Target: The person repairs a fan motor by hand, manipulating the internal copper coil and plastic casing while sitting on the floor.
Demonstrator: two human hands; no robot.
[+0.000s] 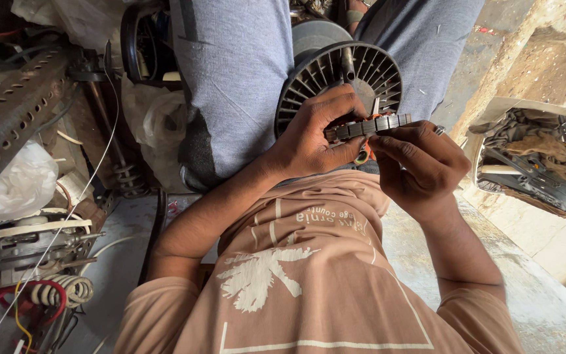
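Observation:
My left hand [309,134] and my right hand [421,164] together grip a grey slotted metal motor core [368,126], held edge-on above my lap. My left fingers curl over its top and left end. My right thumb and fingers pinch its right end. Something orange [362,157] shows just beneath the core between my hands; I cannot tell what it is. Behind the core, a black ribbed round spool [335,72] with a metal shaft rests between my knees, which are in grey trousers [237,78].
A perforated metal angle bar [7,111] and plastic bags [14,183] lie at left. An old motor with red, yellow and white wires [27,262] sits lower left. An open cardboard box [532,157] of rags and metal parts stands at right on the concrete floor.

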